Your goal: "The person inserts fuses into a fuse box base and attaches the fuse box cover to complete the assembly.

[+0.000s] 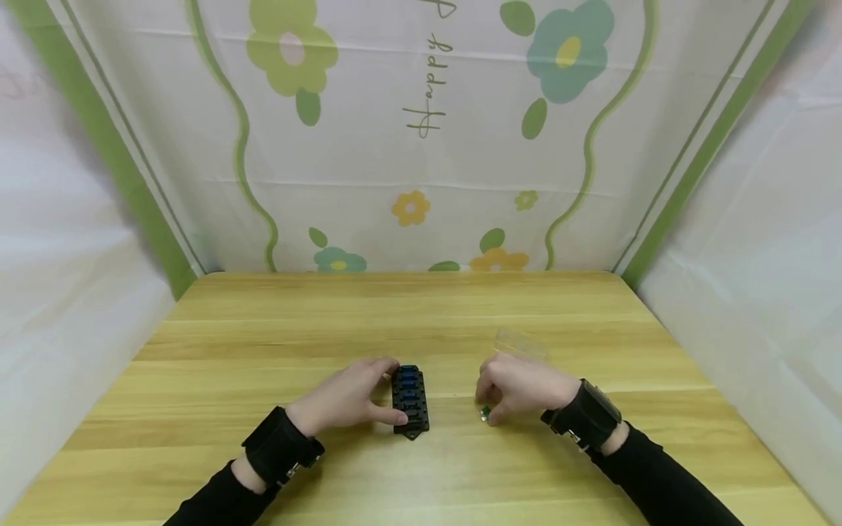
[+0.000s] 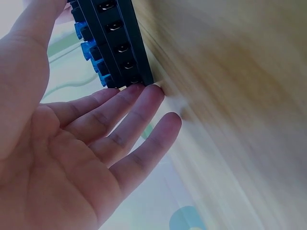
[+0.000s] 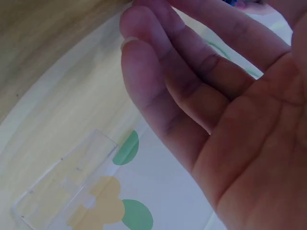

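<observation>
A black fuse block (image 1: 411, 418) with a row of blue blade fuses (image 1: 408, 383) lies lengthwise on the wooden table. My left hand (image 1: 345, 398) holds it from the left, thumb by its near end and fingers at its far end. In the left wrist view, fingertips (image 2: 154, 91) touch the end of the fuse block (image 2: 122, 43). To the right, my right hand (image 1: 522, 383) pinches a small green fuse (image 1: 484, 413) with shiny metal, close over the table. The right wrist view hides that fuse behind curled fingers (image 3: 144, 72).
A clear plastic cover (image 1: 521, 343) lies just beyond my right hand, and also shows in the right wrist view as a transparent cover (image 3: 67, 177). The wooden table (image 1: 296, 314) ends at a flowered cloth wall (image 1: 368, 168), with white cloth on both sides.
</observation>
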`<state>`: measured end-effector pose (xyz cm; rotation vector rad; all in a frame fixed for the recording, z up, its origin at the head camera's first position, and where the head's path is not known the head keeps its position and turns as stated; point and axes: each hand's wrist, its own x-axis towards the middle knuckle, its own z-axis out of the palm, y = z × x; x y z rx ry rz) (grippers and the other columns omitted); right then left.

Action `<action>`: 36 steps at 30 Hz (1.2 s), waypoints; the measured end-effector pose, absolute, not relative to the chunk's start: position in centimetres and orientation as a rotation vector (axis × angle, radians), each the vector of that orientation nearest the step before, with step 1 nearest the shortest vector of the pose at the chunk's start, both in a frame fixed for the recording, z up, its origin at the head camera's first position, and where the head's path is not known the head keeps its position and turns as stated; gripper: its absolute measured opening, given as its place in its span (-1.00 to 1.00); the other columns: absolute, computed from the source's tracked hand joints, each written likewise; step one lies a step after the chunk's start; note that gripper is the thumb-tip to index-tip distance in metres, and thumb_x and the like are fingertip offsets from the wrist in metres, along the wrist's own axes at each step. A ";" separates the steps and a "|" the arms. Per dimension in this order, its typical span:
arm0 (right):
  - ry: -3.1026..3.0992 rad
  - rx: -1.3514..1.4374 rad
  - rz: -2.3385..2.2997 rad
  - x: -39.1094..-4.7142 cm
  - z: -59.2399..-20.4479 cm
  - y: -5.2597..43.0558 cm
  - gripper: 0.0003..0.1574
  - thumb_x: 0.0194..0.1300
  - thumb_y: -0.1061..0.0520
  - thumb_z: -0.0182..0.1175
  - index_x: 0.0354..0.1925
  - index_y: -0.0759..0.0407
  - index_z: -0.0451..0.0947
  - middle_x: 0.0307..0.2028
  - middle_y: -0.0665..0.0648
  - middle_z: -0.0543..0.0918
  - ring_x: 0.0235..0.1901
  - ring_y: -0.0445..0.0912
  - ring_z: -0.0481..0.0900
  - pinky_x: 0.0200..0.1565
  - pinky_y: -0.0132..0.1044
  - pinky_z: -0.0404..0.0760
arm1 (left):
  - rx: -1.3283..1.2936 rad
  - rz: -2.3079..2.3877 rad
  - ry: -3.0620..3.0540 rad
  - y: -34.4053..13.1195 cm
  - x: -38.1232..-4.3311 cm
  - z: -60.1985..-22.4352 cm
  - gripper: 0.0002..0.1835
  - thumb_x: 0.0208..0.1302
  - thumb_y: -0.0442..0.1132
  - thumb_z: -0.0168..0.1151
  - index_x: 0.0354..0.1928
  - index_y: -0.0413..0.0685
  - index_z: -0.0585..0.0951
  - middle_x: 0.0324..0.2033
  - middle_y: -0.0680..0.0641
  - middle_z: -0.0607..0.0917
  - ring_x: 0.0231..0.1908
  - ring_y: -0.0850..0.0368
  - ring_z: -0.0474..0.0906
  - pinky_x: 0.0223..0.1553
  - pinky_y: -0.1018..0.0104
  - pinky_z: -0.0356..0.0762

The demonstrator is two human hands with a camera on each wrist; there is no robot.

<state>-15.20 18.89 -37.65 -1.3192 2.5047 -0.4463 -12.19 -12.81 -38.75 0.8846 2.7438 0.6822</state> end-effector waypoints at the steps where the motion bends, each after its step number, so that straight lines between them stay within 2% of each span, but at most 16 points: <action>1: 2.499 -1.313 -0.462 -15.2 -37.7 18.9 -0.77 -0.05 0.06 0.48 -0.32 -0.09 0.71 -0.36 -0.20 0.55 -0.40 -0.31 0.51 -0.36 -0.51 0.48 | 0.884 0.680 2.743 -12.8 -12.2 -38.7 0.00 0.01 0.41 0.23 0.32 -0.19 0.34 0.10 -0.10 0.52 0.11 0.03 0.43 0.11 0.15 0.38; 14: 2.493 -1.399 -0.498 -15.3 -38.2 18.6 -0.82 0.00 0.13 0.45 -0.36 -0.10 0.73 -0.37 -0.23 0.56 -0.39 -0.37 0.49 -0.33 -0.54 0.46 | 0.884 0.654 2.759 -12.7 -12.0 -38.7 0.01 0.00 0.44 0.21 0.32 -0.17 0.34 0.10 -0.08 0.52 0.11 0.05 0.43 0.12 0.15 0.37; 26: 2.469 -1.320 -0.523 -15.5 -38.6 18.5 -0.77 -0.02 0.21 0.45 -0.44 -0.09 0.60 -0.46 -0.22 0.53 -0.49 -0.37 0.45 -0.43 -0.51 0.48 | 0.879 0.678 2.755 -12.7 -12.0 -38.6 -0.01 0.00 0.39 0.26 0.30 -0.20 0.36 0.10 -0.10 0.52 0.12 0.04 0.43 0.13 0.15 0.36; 36: 2.468 -1.249 -0.613 -15.6 -38.7 18.7 -0.81 0.00 0.21 0.43 -0.39 -0.01 0.62 -0.46 -0.20 0.55 -0.51 -0.36 0.48 -0.44 -0.49 0.51 | 0.899 0.689 2.757 -12.6 -12.0 -38.5 0.01 0.00 0.40 0.24 0.30 -0.22 0.36 0.10 -0.11 0.52 0.12 0.02 0.43 0.13 0.14 0.36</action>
